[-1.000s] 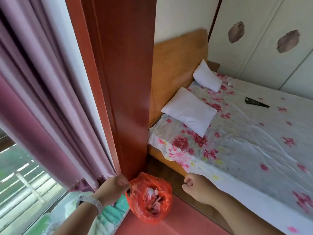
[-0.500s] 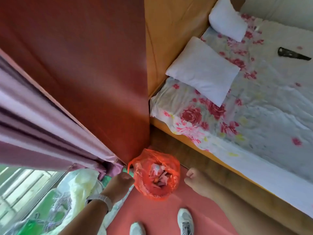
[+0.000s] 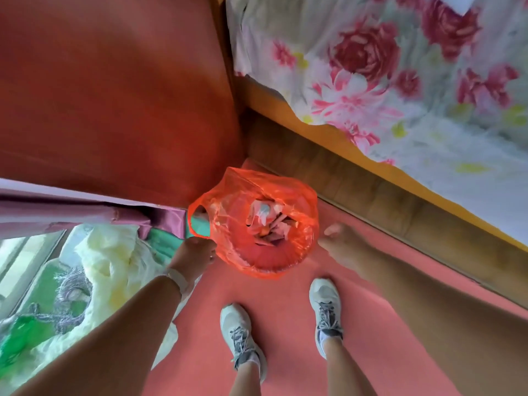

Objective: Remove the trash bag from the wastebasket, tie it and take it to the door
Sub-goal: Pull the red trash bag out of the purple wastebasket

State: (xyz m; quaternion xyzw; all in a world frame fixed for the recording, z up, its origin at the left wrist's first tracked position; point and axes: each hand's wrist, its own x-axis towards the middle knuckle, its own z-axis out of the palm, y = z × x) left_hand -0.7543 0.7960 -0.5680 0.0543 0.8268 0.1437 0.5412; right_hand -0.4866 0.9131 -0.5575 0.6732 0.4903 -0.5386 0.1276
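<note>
A red translucent trash bag point(image 3: 288, 195) lines a round wastebasket on the floor in front of my feet; its mouth is open and crumpled paper scraps point(image 3: 267, 221) lie inside. One handle loop sticks out at the bag's left side. My left hand point(image 3: 195, 252) pinches the bag's left rim just below that loop. My right hand point(image 3: 341, 242) hovers blurred just right of the bag, fingers curled, apart from the plastic. The wastebasket itself is hidden under the bag.
A red wooden cabinet side point(image 3: 114, 95) stands behind the bag. A bed with a flowered sheet point(image 3: 400, 67) runs along the right. Purple curtain point(image 3: 85, 212) and a pile of pale bags point(image 3: 94, 258) are at the left. My two shoes point(image 3: 240, 335) stand on red floor.
The view has tilted down from the bed to the floor and my feet. My left hand keeps hold of the bag's left edge; my right hand stays near the bag's right side.
</note>
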